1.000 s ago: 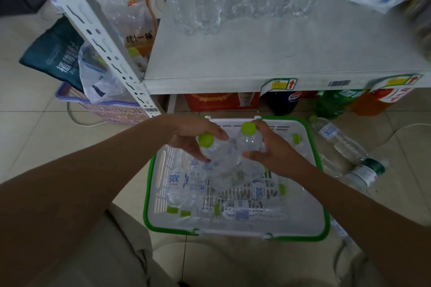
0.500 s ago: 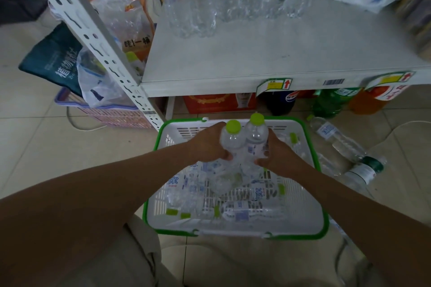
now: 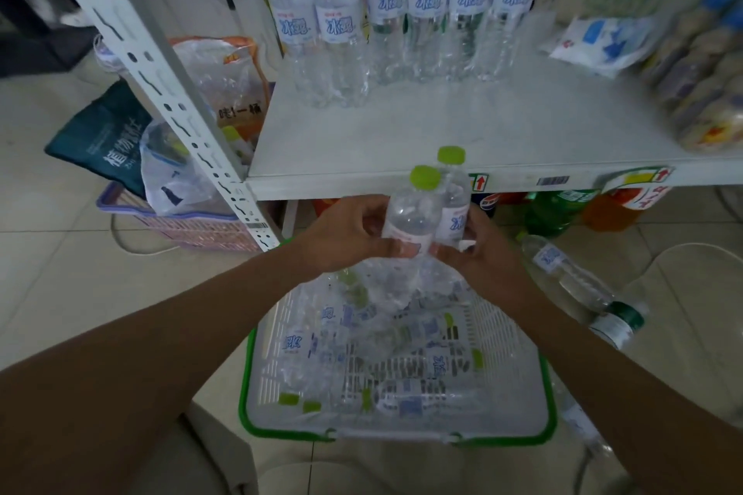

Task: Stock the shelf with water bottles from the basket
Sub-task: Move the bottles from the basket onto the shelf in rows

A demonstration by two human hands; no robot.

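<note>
Centre frame: our left hand (image 3: 349,231) grips the left bottle (image 3: 410,213), right hand (image 3: 484,249) the right bottle (image 3: 454,219), upright, pressed together above the basket (image 3: 267,366), caps at the shelf (image 3: 462,121) lip; paired, we judge, for one placement.

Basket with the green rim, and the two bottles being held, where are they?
basket (image 3: 281,434), head view, on its green front rim.
left bottle (image 3: 410,213), head view, on its clear body below the cap.
right bottle (image 3: 456,222), head view, on its white label.

The basket (image 3: 246,408) sits on the floor (image 3: 60,273) before the shelf (image 3: 442,125), bottles (image 3: 426,12) standing at the shelf's back.
</note>
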